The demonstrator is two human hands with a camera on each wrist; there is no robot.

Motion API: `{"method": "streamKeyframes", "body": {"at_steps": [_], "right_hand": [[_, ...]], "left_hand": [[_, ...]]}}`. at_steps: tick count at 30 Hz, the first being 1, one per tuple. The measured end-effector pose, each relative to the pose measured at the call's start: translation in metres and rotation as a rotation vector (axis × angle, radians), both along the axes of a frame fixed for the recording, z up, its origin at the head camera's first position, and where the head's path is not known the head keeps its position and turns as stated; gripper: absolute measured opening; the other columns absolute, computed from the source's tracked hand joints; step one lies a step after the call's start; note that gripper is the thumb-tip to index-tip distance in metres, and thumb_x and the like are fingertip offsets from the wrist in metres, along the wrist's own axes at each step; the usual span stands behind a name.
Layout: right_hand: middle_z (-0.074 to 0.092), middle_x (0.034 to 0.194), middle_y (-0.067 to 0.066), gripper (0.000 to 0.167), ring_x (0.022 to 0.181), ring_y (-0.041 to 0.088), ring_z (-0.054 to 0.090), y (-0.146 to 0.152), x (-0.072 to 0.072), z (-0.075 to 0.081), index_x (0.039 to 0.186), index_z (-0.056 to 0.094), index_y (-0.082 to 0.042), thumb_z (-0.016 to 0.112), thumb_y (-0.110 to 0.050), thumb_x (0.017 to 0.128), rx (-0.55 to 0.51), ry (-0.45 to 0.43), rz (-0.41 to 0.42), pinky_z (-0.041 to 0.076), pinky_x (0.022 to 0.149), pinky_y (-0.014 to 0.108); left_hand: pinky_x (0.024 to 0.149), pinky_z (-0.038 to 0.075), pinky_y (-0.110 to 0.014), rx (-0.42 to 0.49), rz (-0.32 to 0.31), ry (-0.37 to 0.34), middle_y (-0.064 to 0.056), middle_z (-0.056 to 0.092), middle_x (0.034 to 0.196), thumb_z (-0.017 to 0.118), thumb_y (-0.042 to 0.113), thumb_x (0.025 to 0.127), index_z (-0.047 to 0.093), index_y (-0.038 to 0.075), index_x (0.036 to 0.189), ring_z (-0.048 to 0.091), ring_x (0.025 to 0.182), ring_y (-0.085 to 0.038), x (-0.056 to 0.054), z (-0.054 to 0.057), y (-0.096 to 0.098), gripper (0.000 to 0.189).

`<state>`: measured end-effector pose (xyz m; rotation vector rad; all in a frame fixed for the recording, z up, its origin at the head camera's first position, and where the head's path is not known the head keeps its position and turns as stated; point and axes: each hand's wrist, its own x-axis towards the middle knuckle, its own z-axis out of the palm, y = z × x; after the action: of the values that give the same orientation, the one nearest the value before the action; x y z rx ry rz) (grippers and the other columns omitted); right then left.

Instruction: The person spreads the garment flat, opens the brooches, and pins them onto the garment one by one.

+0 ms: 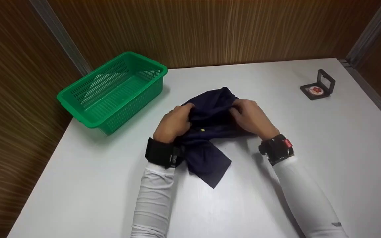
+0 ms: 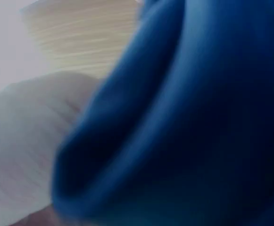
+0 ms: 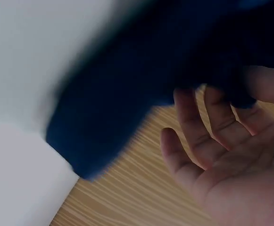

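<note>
A dark navy cloth garment (image 1: 207,158) lies bunched on the table between the two hands, with a small yellow spot on it. One flat, straight-edged part of it spreads toward the front. At its left side, my left hand (image 1: 174,121) grips the fabric with thumb and fingers. My right hand (image 1: 251,115) pinches the upper right edge of the garment; in the right wrist view the cloth (image 3: 127,94) runs in between thumb and fingertips, the little finger standing free. Folds of blue cloth (image 2: 188,132) fill most of the left wrist view and hide the left fingers.
A green plastic basket (image 1: 134,99) stands at the back left of the white table (image 1: 111,185). Toward the back right sits a small dark display case (image 1: 326,82), lid raised, with a round red-and-white piece in it. Wood-grain panels (image 1: 210,33) rise behind the table and at both sides.
</note>
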<state>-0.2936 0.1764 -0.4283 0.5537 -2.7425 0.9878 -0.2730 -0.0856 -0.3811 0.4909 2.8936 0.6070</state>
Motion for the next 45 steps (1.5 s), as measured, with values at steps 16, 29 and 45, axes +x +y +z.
{"method": "streamKeyframes", "body": {"at_steps": [16, 29, 45], "right_hand": [[0.047, 0.084, 0.003, 0.033, 0.075, 0.016, 0.046, 0.015, 0.014, 0.044, 0.108, 0.057, 0.003, 0.049, -0.028, 0.109, -0.291, 0.077, -0.212, 0.036, 0.07, 0.028], [0.071, 0.094, 0.021, 0.031, 0.079, 0.028, 0.062, 0.032, 0.008, 0.026, 0.124, 0.062, 0.0, 0.057, -0.024, 0.105, -0.056, -0.077, -0.301, 0.043, 0.067, 0.036], [0.058, 0.124, 0.026, 0.033, 0.114, 0.042, 0.057, 0.031, 0.012, 0.03, 0.123, 0.065, 0.003, 0.062, -0.02, 0.1, -0.074, -0.103, -0.254, 0.045, 0.094, 0.055]], "left_hand": [[0.092, 0.052, -0.047, 0.228, 0.081, 0.117, -0.007, 0.074, 0.112, 0.057, 0.024, 0.107, 0.071, 0.009, 0.11, 0.066, 0.102, -0.025, -0.002, 0.015, -0.018, 0.021], [0.084, 0.054, -0.045, 0.125, 0.062, 0.129, -0.012, 0.071, 0.099, 0.062, 0.019, 0.103, 0.065, 0.007, 0.119, 0.067, 0.09, -0.028, 0.003, 0.013, -0.013, 0.021], [0.104, 0.053, -0.045, -0.302, -0.146, -0.164, -0.009, 0.066, 0.135, 0.094, 0.042, 0.071, 0.063, 0.014, 0.13, 0.064, 0.124, -0.027, 0.044, 0.012, 0.063, 0.072]]}}
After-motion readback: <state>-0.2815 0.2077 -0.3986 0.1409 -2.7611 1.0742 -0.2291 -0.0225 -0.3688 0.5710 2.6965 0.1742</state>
